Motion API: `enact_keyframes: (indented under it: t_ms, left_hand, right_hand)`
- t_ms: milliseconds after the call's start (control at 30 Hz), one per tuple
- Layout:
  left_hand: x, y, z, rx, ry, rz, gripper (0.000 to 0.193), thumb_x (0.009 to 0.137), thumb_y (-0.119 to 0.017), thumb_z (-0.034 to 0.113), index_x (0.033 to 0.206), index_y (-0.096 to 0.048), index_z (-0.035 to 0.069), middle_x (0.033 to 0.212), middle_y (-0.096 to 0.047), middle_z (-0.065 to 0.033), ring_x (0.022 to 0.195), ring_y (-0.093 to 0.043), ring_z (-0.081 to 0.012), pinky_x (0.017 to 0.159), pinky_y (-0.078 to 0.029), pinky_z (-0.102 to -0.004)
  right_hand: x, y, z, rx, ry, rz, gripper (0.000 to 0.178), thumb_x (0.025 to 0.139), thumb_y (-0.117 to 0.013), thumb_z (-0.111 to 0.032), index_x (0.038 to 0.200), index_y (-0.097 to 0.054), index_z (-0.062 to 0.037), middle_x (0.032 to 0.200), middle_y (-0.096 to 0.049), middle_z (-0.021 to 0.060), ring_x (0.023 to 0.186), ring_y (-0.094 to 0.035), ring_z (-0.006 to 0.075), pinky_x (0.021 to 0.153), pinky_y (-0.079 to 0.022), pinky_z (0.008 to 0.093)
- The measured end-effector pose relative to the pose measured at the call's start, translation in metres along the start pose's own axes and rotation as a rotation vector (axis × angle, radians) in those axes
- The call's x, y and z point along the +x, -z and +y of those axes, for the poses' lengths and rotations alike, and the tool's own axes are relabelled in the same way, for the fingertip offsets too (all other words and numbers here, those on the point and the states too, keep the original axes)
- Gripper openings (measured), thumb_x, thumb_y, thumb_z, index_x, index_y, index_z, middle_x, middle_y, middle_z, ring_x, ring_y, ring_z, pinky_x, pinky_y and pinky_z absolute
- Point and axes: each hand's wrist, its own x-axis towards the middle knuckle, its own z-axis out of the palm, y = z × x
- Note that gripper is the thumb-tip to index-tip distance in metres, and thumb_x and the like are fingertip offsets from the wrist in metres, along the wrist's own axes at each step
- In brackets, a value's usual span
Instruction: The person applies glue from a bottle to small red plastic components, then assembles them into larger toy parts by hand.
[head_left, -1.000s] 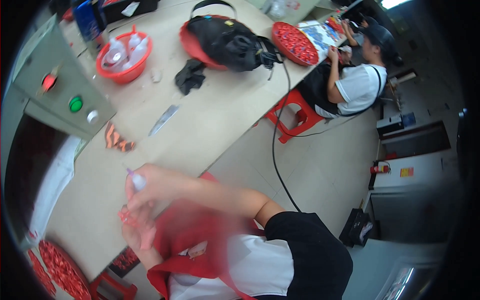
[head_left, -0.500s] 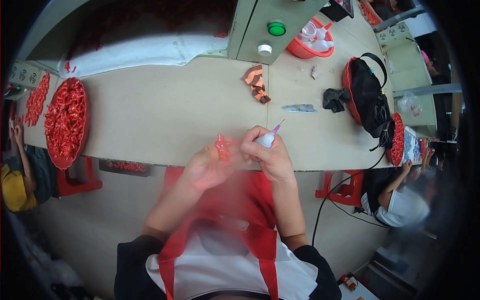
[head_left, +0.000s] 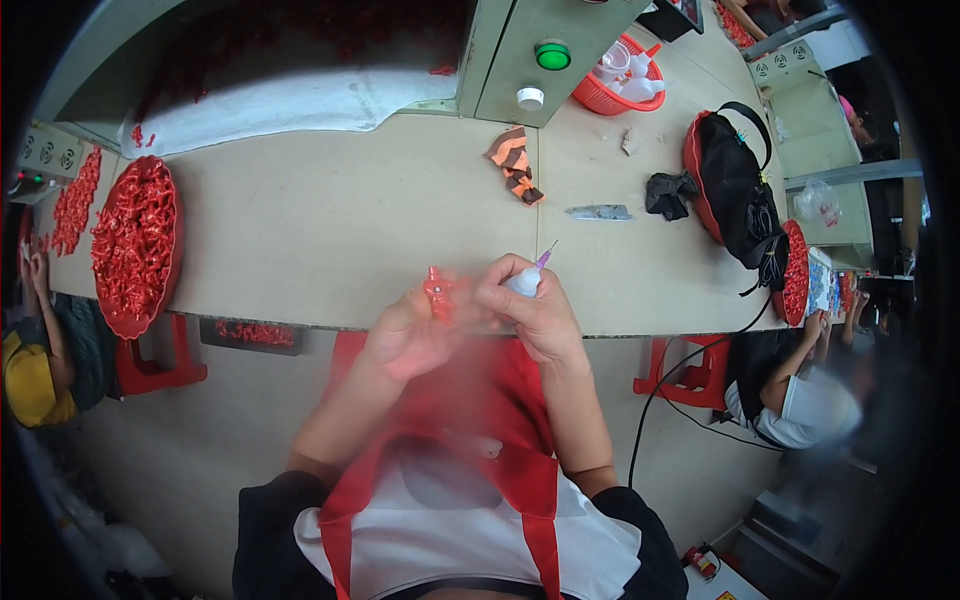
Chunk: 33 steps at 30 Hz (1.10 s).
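Your left hand (head_left: 410, 335) has its grip closed around a small red piece (head_left: 437, 291), mostly hidden by your fingers so its shape is hard to make out, while your right hand (head_left: 530, 310) holds a small white bottle (head_left: 524, 283) with a thin purple nozzle, its body largely covered by your grip. The two sit just beside each other above the near edge of the counter (head_left: 330, 230), nozzle tilted up and away from the piece. Farther out lie a red tray of red parts (head_left: 135, 240) to your left and a black bag (head_left: 735, 185) to your right.
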Motion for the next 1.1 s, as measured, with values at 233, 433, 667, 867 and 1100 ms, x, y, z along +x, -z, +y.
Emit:
enact_keyframes:
  t_ms: [233,433,667,867,1100]
  left_hand:
    - [-0.005,-0.003,0.004,-0.032,-0.004,0.167,0.033,0.081,-0.065,0.020,0.112,-0.057,0.012,0.097,-0.046,-0.0031,0.089,-0.048,-0.0147,0.077,-0.055,-0.0286]
    - [-0.006,-0.020,0.015,0.434,-0.168,0.397,0.030,0.079,-0.066,0.011,0.107,-0.058,0.004,0.094,-0.055,-0.0069,0.084,-0.054,-0.0141,0.069,-0.054,-0.0261]
    - [0.003,-0.042,0.014,1.029,-0.443,0.687,0.033,0.077,-0.065,-0.001,0.108,-0.056,-0.003,0.093,-0.061,-0.0080,0.081,-0.059,-0.0131,0.072,-0.051,-0.0244]
    - [0.003,-0.058,0.012,1.101,-0.462,0.680,0.035,0.076,-0.064,-0.006,0.110,-0.056,-0.004,0.093,-0.060,-0.0086,0.082,-0.059,-0.0135,0.077,-0.049,-0.0249]
    - [-0.005,-0.060,0.011,1.309,-0.529,0.641,0.031,0.077,-0.062,-0.009,0.106,-0.057,-0.005,0.097,-0.057,-0.0079,0.090,-0.057,-0.0157,0.076,-0.049,-0.0272]
  right_hand:
    - [-0.004,-0.005,-0.004,-0.021,0.068,0.099,0.028,0.077,-0.062,-0.001,0.101,-0.049,-0.0056,0.076,-0.053,0.0006,0.066,-0.051,0.0074,0.054,-0.040,0.0208]
    - [-0.019,-0.002,-0.006,-0.372,0.226,0.217,0.038,0.080,-0.051,0.007,0.114,-0.039,-0.0059,0.081,-0.051,0.0013,0.073,-0.054,0.0110,0.070,-0.048,0.0267]
    - [-0.041,-0.006,-0.016,-0.314,0.491,0.257,0.037,0.076,-0.058,0.006,0.110,-0.046,-0.0001,0.092,-0.058,0.0071,0.080,-0.058,0.0119,0.071,-0.048,0.0256]
    - [-0.047,-0.017,-0.016,-0.815,1.073,0.292,0.038,0.069,-0.063,-0.008,0.102,-0.051,0.0061,0.084,-0.058,0.0128,0.066,-0.056,0.0131,0.060,-0.046,0.0239]
    - [-0.048,-0.031,-0.024,-0.869,1.108,0.198,0.032,0.056,-0.067,-0.005,0.087,-0.060,-0.0022,0.060,-0.057,0.0071,0.046,-0.053,0.0193,0.043,-0.043,0.0254]
